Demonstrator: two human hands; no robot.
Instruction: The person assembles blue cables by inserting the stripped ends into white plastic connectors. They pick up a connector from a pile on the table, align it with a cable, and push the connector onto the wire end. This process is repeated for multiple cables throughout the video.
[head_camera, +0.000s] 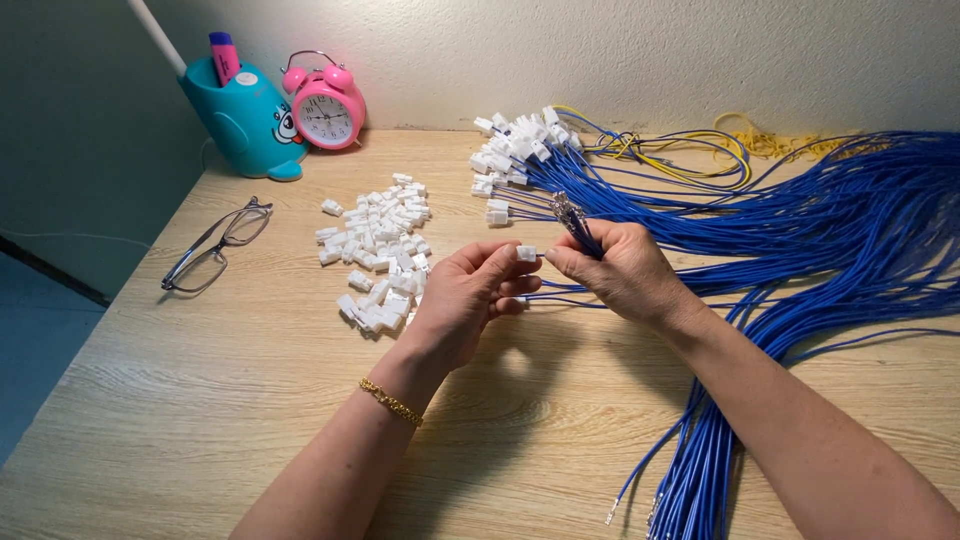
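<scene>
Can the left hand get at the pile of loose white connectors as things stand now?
Probably yes. The pile of loose white connectors lies on the table just beside the left hand, with nothing between them. But its fingertips already pinch one white connector, so they are not free.

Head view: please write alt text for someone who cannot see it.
Over a wooden table, the left hand pinches a small white connector while the right hand grips a bundle of blue wires. A pile of loose white connectors, eyeglasses and a pink alarm clock lie to the left.
</scene>
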